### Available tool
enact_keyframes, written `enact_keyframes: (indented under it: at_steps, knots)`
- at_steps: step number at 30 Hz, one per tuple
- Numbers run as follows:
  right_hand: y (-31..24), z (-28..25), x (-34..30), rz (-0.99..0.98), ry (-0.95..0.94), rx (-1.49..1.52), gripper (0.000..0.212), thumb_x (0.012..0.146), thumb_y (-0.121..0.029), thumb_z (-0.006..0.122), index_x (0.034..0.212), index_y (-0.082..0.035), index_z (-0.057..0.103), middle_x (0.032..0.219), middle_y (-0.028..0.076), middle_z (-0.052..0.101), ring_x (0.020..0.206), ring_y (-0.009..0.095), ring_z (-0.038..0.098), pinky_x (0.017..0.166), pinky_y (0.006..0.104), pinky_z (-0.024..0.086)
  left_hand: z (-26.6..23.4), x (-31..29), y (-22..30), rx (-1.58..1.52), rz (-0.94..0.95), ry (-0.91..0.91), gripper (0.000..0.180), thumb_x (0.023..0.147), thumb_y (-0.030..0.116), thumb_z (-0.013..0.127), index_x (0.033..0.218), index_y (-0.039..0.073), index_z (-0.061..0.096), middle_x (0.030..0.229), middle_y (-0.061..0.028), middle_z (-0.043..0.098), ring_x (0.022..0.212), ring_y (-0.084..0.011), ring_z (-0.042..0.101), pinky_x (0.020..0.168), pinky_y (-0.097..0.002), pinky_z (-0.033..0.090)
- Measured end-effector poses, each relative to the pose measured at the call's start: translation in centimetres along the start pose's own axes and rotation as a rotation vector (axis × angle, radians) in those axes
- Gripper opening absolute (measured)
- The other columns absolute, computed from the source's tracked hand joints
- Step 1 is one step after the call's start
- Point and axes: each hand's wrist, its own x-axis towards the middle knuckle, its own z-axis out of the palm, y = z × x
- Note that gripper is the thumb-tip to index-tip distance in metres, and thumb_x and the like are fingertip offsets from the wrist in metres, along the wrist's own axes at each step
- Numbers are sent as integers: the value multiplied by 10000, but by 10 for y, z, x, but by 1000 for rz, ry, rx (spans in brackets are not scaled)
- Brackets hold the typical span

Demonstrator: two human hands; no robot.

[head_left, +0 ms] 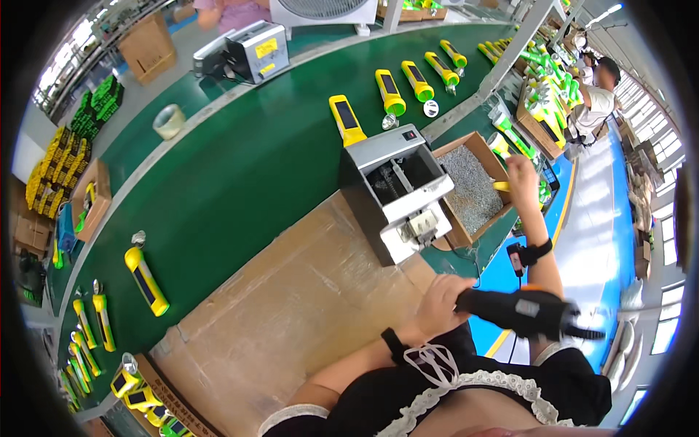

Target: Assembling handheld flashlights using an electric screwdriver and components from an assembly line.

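Observation:
My left hand (439, 304) is wrapped round one end of a black electric screwdriver (520, 312), which lies sideways in front of my body and is a little blurred at its far end. Out over the right edge of a cardboard box (489, 231) full of small silver screws (470, 182), my right hand (521, 177) is closed. A short yellow piece (502, 186) sticks out from its fingers; the rest is hidden. Left of the box stands a silver and black screw feeder (397, 193). A yellow flashlight body (346, 120) stands behind it.
Flat brown cardboard (306, 291) covers the near part of the green bench (240, 182). Several yellow flashlights (389, 91) stand at the back, others (146, 281) at the left. A tape roll (169, 121) and a second feeder (255, 52) are farther off. Another person (593, 105) sits at the right.

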Motion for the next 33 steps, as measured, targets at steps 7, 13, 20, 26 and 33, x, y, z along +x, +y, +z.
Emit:
enact_keyframes:
  at_steps: [7, 13, 20, 26, 33]
  knots:
    - [95, -30, -72, 474, 4, 436, 342, 844, -344, 586, 871, -3, 584, 746, 102, 639, 498, 161, 560, 420, 263, 438, 10, 12, 26, -28, -214, 116, 505, 748, 16, 641, 1212, 57, 448, 1087, -161, 585, 1015, -253, 589, 778, -315, 498]
    - [49, 1, -65, 960, -308, 884, 380, 810, -435, 611, 747, -62, 574, 610, 26, 554, 417, 103, 489, 331, 251, 364, 22, 7, -30, -74, -161, -22, 450, 780, 54, 642, 1192, 1, 468, 1102, -170, 575, 1001, -251, 582, 819, -325, 464]
    - [41, -9, -46, 718, -267, 370, 294, 827, -162, 426, 1030, 35, 505, 662, 178, 593, 404, 237, 559, 325, 341, 418, 50, 10, -31, 63, -277, 22, 364, 774, 169, 683, 1046, -25, 539, 925, -126, 613, 858, -222, 591, 792, -332, 451]
    - [29, -37, -14, 535, -168, 265, 328, 777, -110, 417, 1070, 18, 491, 657, 200, 588, 423, 285, 576, 353, 389, 449, 65, 19, -54, 54, -368, 82, 486, 747, 105, 653, 1185, -15, 477, 978, -192, 616, 904, -309, 610, 799, -357, 460]
    - [28, -57, -1, 482, -203, 9, 376, 747, -124, 462, 1080, 42, 514, 752, 243, 612, 514, 320, 623, 406, 389, 504, 63, 29, -51, 21, -351, -79, 658, 781, 14, 595, 1380, 17, 321, 1273, -252, 488, 1216, -278, 474, 957, -317, 396]
